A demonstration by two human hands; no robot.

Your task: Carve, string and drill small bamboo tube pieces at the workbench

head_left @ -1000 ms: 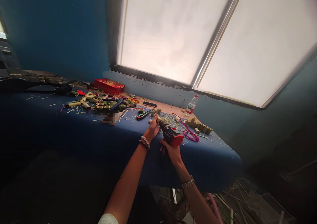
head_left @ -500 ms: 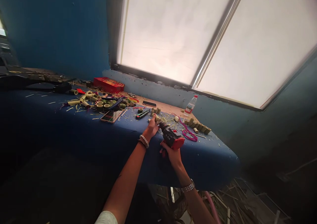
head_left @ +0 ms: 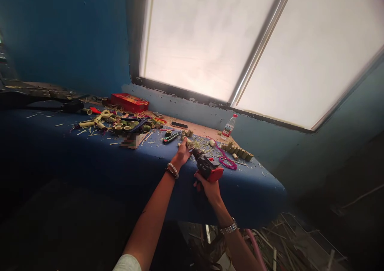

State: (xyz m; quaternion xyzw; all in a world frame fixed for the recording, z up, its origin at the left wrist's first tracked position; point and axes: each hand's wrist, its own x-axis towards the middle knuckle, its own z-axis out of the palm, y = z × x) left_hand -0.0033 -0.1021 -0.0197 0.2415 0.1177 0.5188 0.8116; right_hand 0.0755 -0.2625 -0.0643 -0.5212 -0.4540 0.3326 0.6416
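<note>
My left hand [head_left: 182,152] is closed around a short bamboo piece [head_left: 189,143] over the front edge of the blue-covered table [head_left: 150,167]. A black and red power drill [head_left: 207,165] is gripped by its handle in my right hand [head_left: 208,186]. Its chuck points up and left at the bamboo piece, close to my left fingers. Whether the bit touches the bamboo is too small to tell. Pale shavings [head_left: 204,145] lie on the cloth just behind the hands.
Several bamboo rings [head_left: 237,150] and a purple cord [head_left: 227,162] lie to the right, near a water bottle [head_left: 229,127]. A cutter knife [head_left: 171,138] is behind my left hand. Further left are a bamboo pile [head_left: 118,128] and a red box [head_left: 129,102].
The whole view has shifted slightly, so the table and its items appear a little further left. Both hands keep their holds on the bamboo piece and the drill.
</note>
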